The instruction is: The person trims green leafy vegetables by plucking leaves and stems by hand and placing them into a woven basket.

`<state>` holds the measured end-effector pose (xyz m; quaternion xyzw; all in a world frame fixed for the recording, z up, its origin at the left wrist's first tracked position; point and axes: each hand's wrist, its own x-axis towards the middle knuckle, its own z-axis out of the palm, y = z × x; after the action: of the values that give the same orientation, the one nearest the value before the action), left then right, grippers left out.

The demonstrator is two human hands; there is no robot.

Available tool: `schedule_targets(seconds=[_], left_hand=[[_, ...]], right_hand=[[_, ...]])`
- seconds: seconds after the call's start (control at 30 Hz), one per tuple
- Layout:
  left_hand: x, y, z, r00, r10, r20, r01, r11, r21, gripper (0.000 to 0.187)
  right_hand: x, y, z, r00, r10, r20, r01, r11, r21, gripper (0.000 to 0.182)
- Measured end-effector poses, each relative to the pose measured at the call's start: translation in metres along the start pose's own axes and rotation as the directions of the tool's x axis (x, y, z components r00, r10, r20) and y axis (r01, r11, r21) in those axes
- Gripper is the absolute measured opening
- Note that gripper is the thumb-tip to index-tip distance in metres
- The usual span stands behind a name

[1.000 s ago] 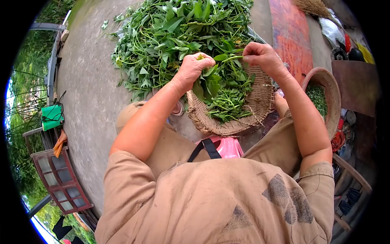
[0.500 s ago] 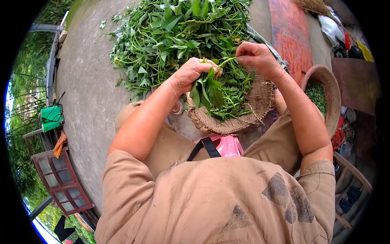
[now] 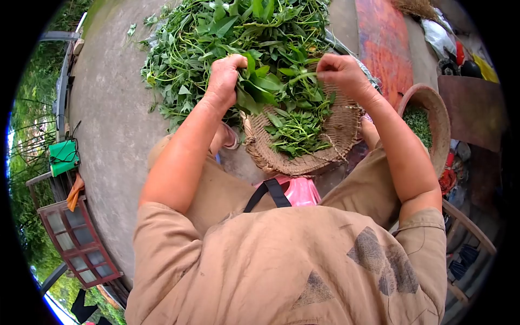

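A bunch of green leaves (image 3: 259, 85) is held in my left hand (image 3: 223, 81), whose fingers are wrapped round its stems. Across the basket from it, my right hand (image 3: 341, 75) is pinched at the end of a green stem (image 3: 303, 77); the fingertips are slightly blurred. Below both hands lies a woven basket (image 3: 303, 167), with picked greens (image 3: 295, 132) in its middle. Behind the basket spreads a large heap of leafy stems (image 3: 184, 51), which reaches up to my left hand.
A round brown basin (image 3: 441, 116) with chopped greens (image 3: 417, 127) stands right of the basket. Beyond it are a red board (image 3: 383, 40) and white bags (image 3: 437, 38). A pink stool (image 3: 300, 192) is between my legs. At left are a green box (image 3: 64, 157) and a window frame (image 3: 81, 241).
My left hand has moved left and up with its leaf bunch, away from my right hand. My right hand has stayed almost in place. More of the basket's greens now show.
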<state>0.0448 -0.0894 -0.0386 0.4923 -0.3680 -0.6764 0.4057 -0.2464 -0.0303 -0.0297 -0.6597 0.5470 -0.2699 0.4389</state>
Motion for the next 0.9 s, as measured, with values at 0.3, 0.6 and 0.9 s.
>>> schedule_targets(seconds=[0.3, 0.6, 0.9], left_hand=[[-0.023, 0.027, 0.002, 0.991, 0.073, 0.114, -0.106, 0.942, 0.319, 0.010], [-0.025, 0.028, -0.001, 0.997, 0.073, -0.038, -0.048, 0.894, 0.445, 0.015], [-0.023, 0.033, -0.002, 0.992, 0.065, -0.107, -0.024, 0.940, 0.341, 0.020]], right_hand=[[-0.025, 0.094, 0.091, 0.784, 0.568, 0.251, -0.365, 0.748, -0.554, 0.043], [0.022, 0.161, 0.154, 0.718, 0.689, -0.096, -0.593, 0.535, -0.602, 0.046], [0.019, 0.175, 0.162, 0.757, 0.630, -0.173, -0.609, 0.584, -0.537, 0.045]])
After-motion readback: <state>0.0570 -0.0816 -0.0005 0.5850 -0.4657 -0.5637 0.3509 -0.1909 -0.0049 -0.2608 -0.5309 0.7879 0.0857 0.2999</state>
